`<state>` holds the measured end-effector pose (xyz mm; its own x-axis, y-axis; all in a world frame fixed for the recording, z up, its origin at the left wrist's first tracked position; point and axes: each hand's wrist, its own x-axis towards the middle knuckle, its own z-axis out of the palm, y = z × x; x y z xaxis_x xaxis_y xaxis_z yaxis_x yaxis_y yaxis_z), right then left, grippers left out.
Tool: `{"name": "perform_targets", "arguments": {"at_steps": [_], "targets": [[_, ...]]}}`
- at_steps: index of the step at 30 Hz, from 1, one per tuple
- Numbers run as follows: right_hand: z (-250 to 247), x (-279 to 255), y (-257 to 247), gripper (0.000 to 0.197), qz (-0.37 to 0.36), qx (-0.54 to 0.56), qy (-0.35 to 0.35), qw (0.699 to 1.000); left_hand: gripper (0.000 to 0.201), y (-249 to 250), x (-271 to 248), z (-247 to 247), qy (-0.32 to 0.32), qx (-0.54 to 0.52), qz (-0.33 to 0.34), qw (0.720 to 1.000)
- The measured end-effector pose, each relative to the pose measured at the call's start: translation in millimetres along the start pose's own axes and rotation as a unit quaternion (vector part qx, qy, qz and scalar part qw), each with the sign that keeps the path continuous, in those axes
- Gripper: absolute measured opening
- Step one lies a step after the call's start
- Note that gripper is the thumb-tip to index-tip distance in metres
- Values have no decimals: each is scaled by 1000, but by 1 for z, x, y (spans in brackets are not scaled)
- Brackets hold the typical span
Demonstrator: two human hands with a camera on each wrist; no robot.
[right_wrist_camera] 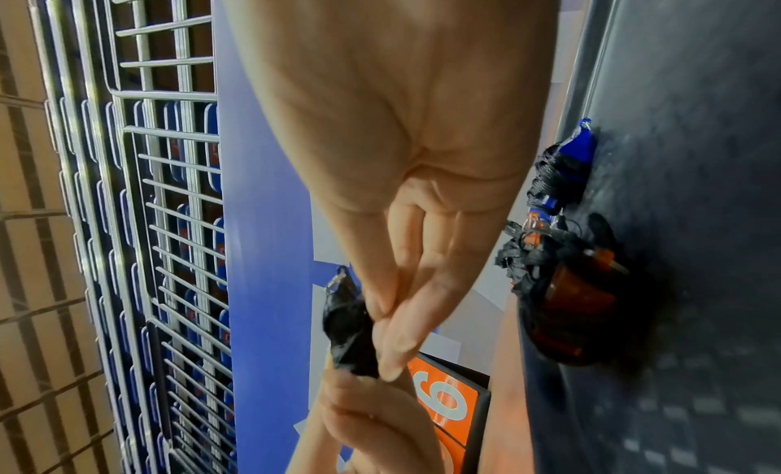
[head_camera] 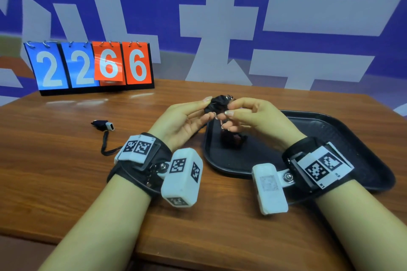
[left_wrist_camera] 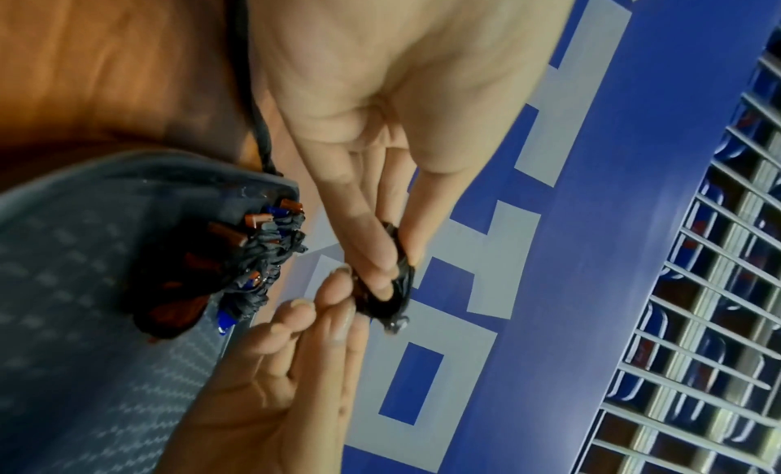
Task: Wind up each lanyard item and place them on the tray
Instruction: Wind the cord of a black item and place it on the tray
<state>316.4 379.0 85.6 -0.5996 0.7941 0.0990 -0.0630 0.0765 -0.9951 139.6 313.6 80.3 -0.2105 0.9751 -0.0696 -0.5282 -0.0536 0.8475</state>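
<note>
A black wound lanyard bundle (head_camera: 218,103) with a small metal clip is held above the tray's far left corner. My left hand (head_camera: 209,106) pinches it between thumb and fingers from the left. My right hand (head_camera: 230,108) pinches it from the right. In the left wrist view the bundle (left_wrist_camera: 393,281) sits at my left fingertips, and in the right wrist view the same bundle (right_wrist_camera: 350,327) is squeezed by my right fingers. The black tray (head_camera: 330,138) holds a pile of wound lanyards (head_camera: 233,138) with orange and blue parts. One unwound lanyard (head_camera: 105,125) lies on the table to the left.
A flip scoreboard (head_camera: 88,66) reading 2266 stands at the table's back left. The unwound lanyard's cord (head_camera: 105,145) runs toward my left wrist. The wooden table (head_camera: 55,160) ends close in front of me. A blue and white wall stands behind.
</note>
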Motion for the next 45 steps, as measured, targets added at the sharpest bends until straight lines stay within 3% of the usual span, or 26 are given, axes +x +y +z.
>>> {"name": "perform_targets", "arguments": {"at_steps": [6,11,18,25,28,32,39,45], "targets": [[-8,0,-2,9,50,-37,-32,998,16,0,-1,-4,-34,89,-5,995],[-8,2,8,8,28,-88,17,996,18,3,-2,-5,-46,180,-7,982],[-7,4,11,16,43,-42,23,998,23,-2,1,-7,-61,210,-10,976],[-13,6,4,23,102,25,2,994,24,-5,5,-9,-39,249,10,968],[-12,6,6,21,88,-20,-8,996,23,-9,7,-10,-30,285,23,958],[-15,7,10,17,56,-68,43,995,26,-13,7,-6,-20,292,34,956],[-23,8,-13,15,25,-21,57,998,27,6,8,12,-58,213,50,974],[-47,6,-38,17,-4,-52,86,995,21,30,21,43,-73,337,87,934]]}}
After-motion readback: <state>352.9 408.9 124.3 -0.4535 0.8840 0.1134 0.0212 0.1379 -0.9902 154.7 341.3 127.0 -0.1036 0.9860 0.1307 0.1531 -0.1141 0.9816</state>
